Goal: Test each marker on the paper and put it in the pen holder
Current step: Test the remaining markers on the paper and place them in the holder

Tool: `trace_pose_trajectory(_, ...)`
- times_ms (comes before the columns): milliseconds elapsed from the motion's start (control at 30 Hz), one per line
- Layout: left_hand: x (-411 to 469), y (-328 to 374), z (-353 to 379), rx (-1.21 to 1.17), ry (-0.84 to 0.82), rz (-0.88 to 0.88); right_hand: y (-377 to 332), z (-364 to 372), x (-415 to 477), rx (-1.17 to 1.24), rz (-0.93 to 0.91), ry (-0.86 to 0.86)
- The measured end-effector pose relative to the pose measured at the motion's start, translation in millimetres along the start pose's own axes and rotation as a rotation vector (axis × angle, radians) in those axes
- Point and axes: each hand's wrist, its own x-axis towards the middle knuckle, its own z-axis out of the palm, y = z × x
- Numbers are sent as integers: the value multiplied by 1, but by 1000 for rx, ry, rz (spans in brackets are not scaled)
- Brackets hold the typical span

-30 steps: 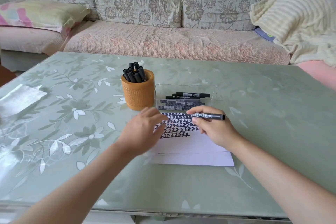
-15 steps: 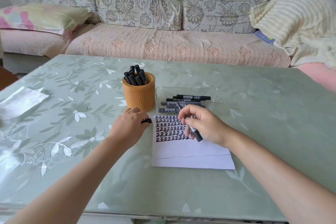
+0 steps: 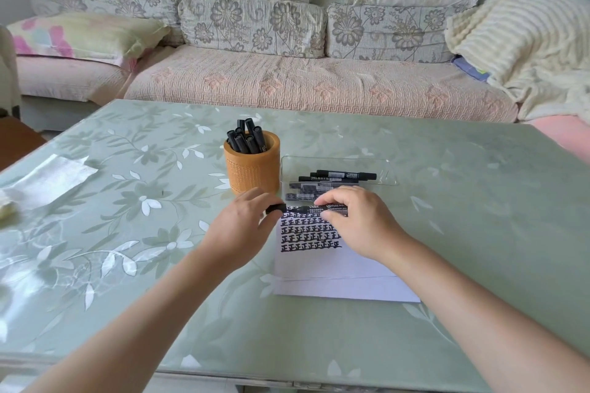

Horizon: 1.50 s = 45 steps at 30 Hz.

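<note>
My right hand [image 3: 359, 220] grips a black marker [image 3: 319, 209] held level over the top of the white paper [image 3: 335, 277], its tip pointing left. My left hand [image 3: 244, 223] pinches the black cap [image 3: 276, 208] right at that tip. Rows of black test marks [image 3: 308, 233] cover the paper's upper part. The orange pen holder [image 3: 252, 169] stands just behind my left hand with several black markers in it. A clear tray [image 3: 388, 174] to its right holds several more markers [image 3: 344, 175] lying flat.
The green floral table [image 3: 127, 233] carries a white folded cloth [image 3: 48, 182] at its far left edge. A sofa [image 3: 287, 83] with cushions and a cream blanket [image 3: 526, 41] runs along the far side of the table.
The cap came off into my left hand, my right hand wrote on the paper, and now the marker is level again with cap and tip brought together.
</note>
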Motion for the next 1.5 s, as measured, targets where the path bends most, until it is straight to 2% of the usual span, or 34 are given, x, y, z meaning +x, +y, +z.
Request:
trace_pose_trajectory(200,0,1,-2,-15,-5,11,0,2,3,-4,-40,40)
trace_pose_trajectory(567,0,2,-2,-2,-93,112,-6,7,0,54,-43,-78)
trace_pose_trajectory(700,-1,1,-1,6,-129,159,-8,7,-3,-22,-80,-88)
trace_pose_trajectory(833,0,1,1,16,-95,217,-10,8,-4,-60,-123,-56)
trace_pose_trajectory(1033,5,3,-5,15,-67,283,-13,6,-3,-38,-129,-152)
trace_pose_trajectory(1200,21,3,-11,6,-76,295,-16,2,8,-89,-118,-167)
trace_pose_trajectory(1300,31,5,-20,-63,51,258,-23,3,11,-67,-121,-137)
trace_pose_trajectory(1400,47,5,-35,-86,297,193,-24,6,15,-30,-81,-111)
trace_pose_trajectory(1500,63,-4,-48,-87,520,57,-23,8,27,62,-44,-44)
